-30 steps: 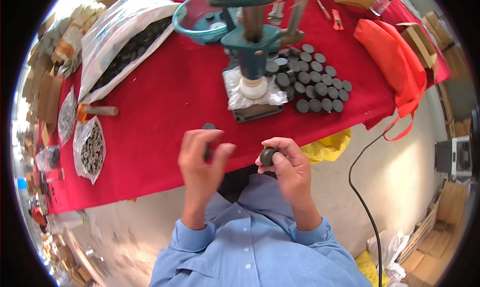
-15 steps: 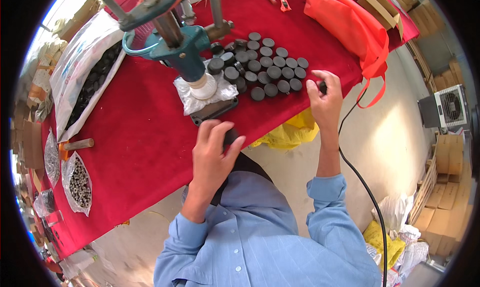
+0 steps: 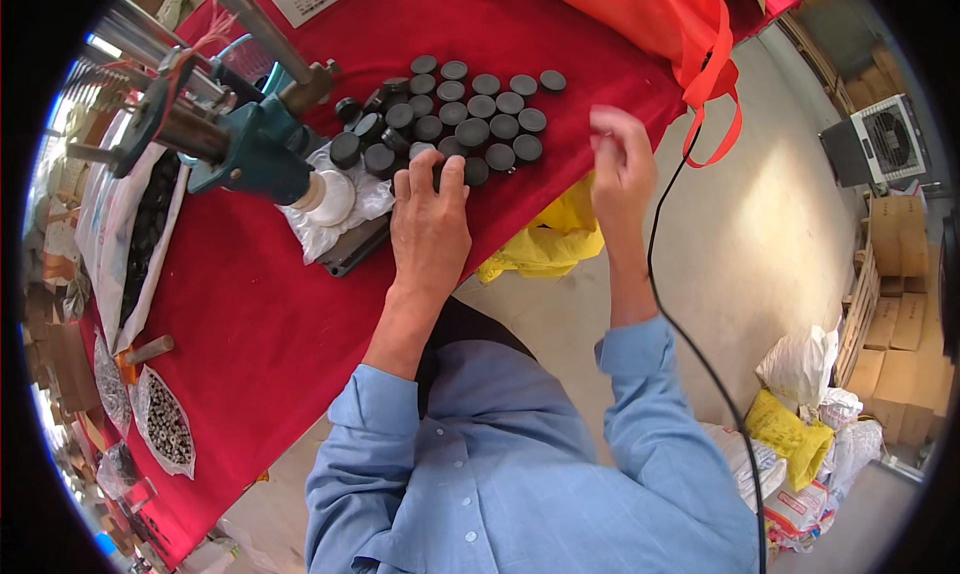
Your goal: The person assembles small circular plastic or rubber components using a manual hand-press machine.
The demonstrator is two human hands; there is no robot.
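Note:
Many black round caps (image 3: 472, 132) lie in a loose group on the red cloth. My left hand (image 3: 430, 224) reaches over the near edge of this group, fingers bent down around a black cap that they partly hide. To its right, my right hand (image 3: 622, 174) is raised near the table's edge, somewhat blurred; thumb and fingers look apart, and I see nothing between them. One black cap (image 3: 552, 81) sits apart at the group's far right. Left of the caps stands a green hand press (image 3: 260, 154), its white round end (image 3: 333, 198) over crumpled plastic on a dark base (image 3: 355, 244).
An open white sack (image 3: 150, 244) of black parts lies at the left, near a clear bag of small metal pieces (image 3: 166, 424) and a wooden handle (image 3: 150, 350). A red bag (image 3: 660, 24) rests far right. A black cable (image 3: 690, 344) hangs beside my right arm.
My left hand has moved from in front of the press base to the caps. My right hand no longer shows the black cap it held; one cap now lies at the group's far right.

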